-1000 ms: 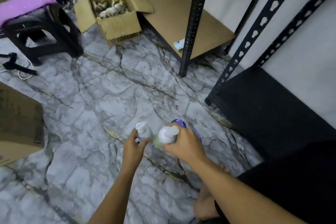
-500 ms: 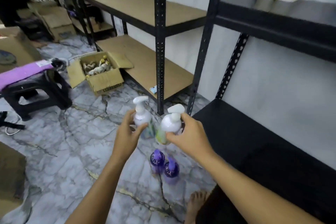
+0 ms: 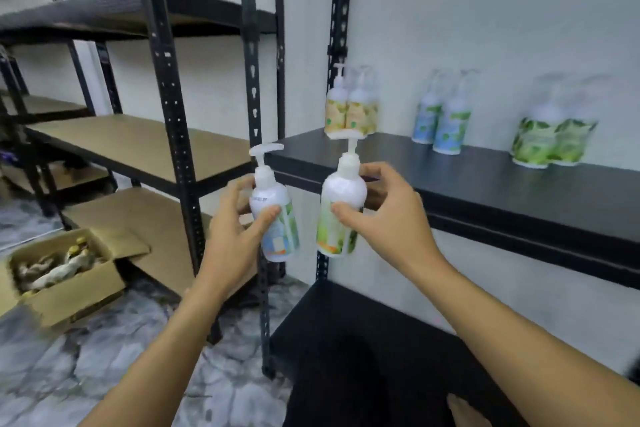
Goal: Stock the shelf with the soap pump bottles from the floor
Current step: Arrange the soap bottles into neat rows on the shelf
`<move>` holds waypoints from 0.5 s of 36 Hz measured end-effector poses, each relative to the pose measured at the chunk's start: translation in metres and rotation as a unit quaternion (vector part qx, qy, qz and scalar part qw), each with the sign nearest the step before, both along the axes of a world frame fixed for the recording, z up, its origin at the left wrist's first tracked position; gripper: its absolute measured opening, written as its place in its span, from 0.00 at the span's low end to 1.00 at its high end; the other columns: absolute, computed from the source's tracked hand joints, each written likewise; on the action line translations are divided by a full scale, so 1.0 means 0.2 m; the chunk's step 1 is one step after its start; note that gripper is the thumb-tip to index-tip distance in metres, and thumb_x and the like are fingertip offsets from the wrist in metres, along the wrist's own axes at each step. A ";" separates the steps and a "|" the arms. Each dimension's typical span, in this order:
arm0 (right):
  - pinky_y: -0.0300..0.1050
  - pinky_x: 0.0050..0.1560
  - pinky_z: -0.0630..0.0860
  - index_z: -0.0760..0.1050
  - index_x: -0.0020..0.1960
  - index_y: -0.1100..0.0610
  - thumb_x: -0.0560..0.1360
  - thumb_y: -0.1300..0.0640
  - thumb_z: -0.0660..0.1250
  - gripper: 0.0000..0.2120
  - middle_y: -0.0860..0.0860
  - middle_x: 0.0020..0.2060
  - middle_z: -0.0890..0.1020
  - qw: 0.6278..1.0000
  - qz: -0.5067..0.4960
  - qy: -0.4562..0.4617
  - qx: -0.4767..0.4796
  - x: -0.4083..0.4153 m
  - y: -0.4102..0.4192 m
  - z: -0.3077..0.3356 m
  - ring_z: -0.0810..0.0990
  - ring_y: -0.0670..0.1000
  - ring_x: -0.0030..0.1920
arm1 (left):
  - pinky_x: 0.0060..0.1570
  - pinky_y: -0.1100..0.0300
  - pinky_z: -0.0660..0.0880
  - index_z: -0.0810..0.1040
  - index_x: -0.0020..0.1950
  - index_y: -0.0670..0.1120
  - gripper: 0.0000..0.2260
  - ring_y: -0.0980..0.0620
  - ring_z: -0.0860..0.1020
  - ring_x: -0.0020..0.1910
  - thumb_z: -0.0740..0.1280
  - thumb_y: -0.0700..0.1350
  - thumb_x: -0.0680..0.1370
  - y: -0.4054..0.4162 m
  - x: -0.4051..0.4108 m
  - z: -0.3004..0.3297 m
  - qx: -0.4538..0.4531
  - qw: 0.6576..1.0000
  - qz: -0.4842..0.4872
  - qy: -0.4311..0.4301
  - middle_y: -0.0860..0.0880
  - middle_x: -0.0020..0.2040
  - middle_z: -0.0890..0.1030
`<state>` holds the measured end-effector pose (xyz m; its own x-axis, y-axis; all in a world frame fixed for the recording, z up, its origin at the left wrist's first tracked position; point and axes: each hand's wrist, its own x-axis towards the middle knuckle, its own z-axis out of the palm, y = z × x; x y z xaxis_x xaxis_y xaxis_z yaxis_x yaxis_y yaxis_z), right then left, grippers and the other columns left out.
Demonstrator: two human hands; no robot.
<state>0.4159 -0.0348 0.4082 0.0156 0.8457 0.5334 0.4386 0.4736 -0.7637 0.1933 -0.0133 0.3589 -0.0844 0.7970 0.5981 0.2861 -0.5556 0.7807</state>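
Observation:
My left hand grips a white pump bottle with a blue-green label, held upright in the air. My right hand grips a second white pump bottle with a green-orange label beside it. Both bottles hang just in front of the left end of the black shelf. On that shelf stand a yellow-labelled pair of bottles, a blue-labelled pair and green-labelled ones along the wall.
Black perforated uprights stand right behind the held bottles. Wooden shelves stretch to the left. An open cardboard box of items sits on the marble floor. A lower black shelf lies below.
Both hands lifted the two bottles from near the floor up to shelf height. The view swung upward, so the purple bottles on the floor are out of sight.

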 end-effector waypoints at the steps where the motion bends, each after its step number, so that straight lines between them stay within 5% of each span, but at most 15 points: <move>1: 0.35 0.44 0.80 0.74 0.57 0.45 0.67 0.52 0.79 0.22 0.41 0.48 0.83 1.000 -0.008 0.007 0.009 0.04 0.01 0.05 0.83 0.40 0.45 | 0.46 0.68 0.77 0.71 0.68 0.51 0.18 0.61 0.81 0.52 0.69 0.44 0.79 0.02 0.04 0.07 0.010 1.000 -0.007 0.007 0.58 0.54 0.82; 10: 0.32 0.37 0.75 0.73 0.56 0.44 0.69 0.51 0.78 0.20 0.45 0.45 0.84 0.992 -0.104 0.026 0.060 0.42 0.07 0.46 0.82 0.40 0.41 | 0.50 0.48 0.82 0.70 0.65 0.59 0.16 0.55 0.84 0.50 0.69 0.50 0.80 0.17 0.39 0.54 0.054 0.995 -0.073 0.027 0.52 0.52 0.84; 18: 0.33 0.35 0.72 0.74 0.59 0.47 0.69 0.49 0.77 0.21 0.45 0.45 0.83 0.975 -0.208 0.019 0.080 0.83 0.13 0.64 0.81 0.40 0.41 | 0.50 0.51 0.82 0.70 0.62 0.59 0.14 0.55 0.84 0.47 0.69 0.50 0.79 0.38 0.71 0.75 0.063 0.992 -0.112 0.022 0.51 0.50 0.84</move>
